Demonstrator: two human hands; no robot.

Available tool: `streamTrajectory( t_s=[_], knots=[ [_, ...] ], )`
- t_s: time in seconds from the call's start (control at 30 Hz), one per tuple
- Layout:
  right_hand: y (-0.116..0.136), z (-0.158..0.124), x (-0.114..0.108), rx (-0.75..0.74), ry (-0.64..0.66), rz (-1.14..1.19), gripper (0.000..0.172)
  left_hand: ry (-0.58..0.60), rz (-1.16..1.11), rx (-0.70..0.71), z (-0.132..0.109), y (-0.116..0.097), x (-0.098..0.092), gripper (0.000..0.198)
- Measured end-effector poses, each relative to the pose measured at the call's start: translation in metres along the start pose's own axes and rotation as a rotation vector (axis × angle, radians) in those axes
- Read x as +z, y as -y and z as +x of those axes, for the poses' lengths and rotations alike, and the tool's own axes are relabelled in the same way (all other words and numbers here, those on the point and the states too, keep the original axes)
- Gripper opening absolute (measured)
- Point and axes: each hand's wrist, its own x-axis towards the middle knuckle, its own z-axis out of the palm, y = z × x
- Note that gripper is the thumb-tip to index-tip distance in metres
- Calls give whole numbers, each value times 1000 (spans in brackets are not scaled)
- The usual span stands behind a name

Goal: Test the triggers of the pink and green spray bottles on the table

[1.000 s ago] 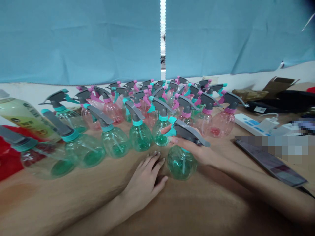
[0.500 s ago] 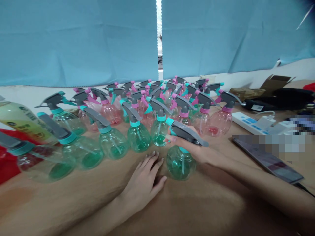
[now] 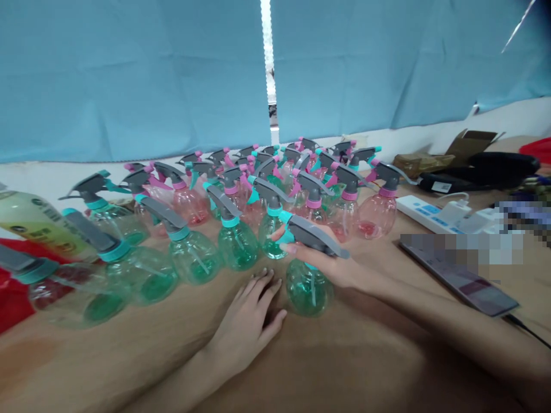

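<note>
I see 1 green spray bottle (image 3: 308, 292) upright; right hand (image 3: 334, 267) grips its neck, left hand (image 3: 246, 312) lies spread, just left of it.

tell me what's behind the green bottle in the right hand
Behind the held bottle stand another green bottle and pink bottles; the right hand partly covers them.

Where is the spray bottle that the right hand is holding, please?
In the head view, the spray bottle stands slightly right of centre on the table, just right of the left hand.
</note>
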Motion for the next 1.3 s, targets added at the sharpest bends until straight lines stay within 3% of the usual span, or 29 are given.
streamTrajectory(
  t_s=[0.27,0.5,0.77,0.97,1.13,1.3],
  knots=[
    [-2,-2,2,28,-45,4,22,20,2,-8,1,0,-2,43],
    [3,0,2,44,-84,-37,14,17,-28,-28,2,-1,-4,46],
    [0,0,2,20,-85,-52,25,-14,-171,-108,2,-8,-5,50],
    [-1,-1,6,46,-108,-8,20,-56,-310,-198,0,-19,-5,64],
    [-5,2,26,4,-111,-29,22,-95,-502,-249,-14,-31,-9,68],
    [2,10,76,-12,-73,-3,27,-241,-536,-313,-48,-23,-22,75]
  ],
)
